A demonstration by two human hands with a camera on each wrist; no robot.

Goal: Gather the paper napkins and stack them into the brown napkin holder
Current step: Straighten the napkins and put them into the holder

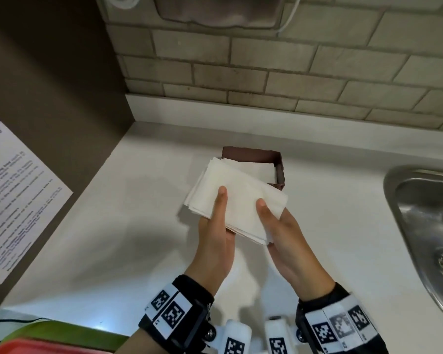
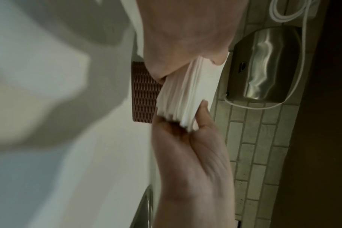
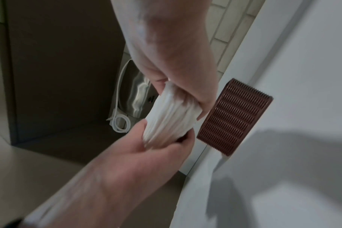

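Napkins [image 1: 237,198], one thick stack, pinched by left hand [image 1: 216,241] and right hand [image 1: 283,236], thumbs on top, just above countertop [image 1: 128,226]. Tilted over one brown napkin holder [image 1: 279,169], more napkins already inside.

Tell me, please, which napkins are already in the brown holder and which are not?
The napkins lying flat inside the holder are in. The fanned stack, gripped by the left hand and right hand in front, is not.
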